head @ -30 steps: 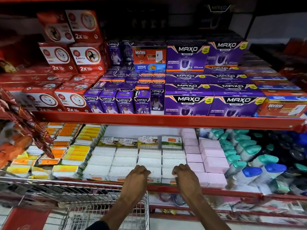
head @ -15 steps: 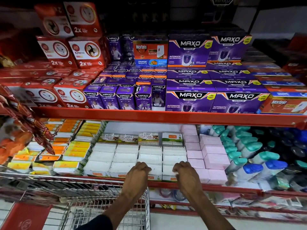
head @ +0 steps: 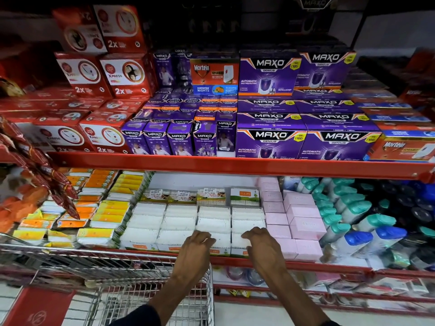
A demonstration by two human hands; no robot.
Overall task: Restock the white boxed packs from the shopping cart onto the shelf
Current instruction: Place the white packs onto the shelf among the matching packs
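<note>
The boxed packs (head: 188,222) lie in rows on the lower shelf (head: 329,265), running from its front edge back toward a row of upright packs (head: 202,196) behind them. Left of them sit flat stacked packets (head: 103,208); right of them, stacked boxes (head: 301,220), then bottles (head: 353,215) farther right. Both hands rest on the front row: the left hand (head: 196,249) beside the right hand (head: 263,245), slightly apart. The shopping cart (head: 141,290) stands before the shelf, below the left hand. Above, the upper shelf (head: 235,164) carries cartons (head: 270,142), with hanging sachets (head: 40,165) at far left
</note>
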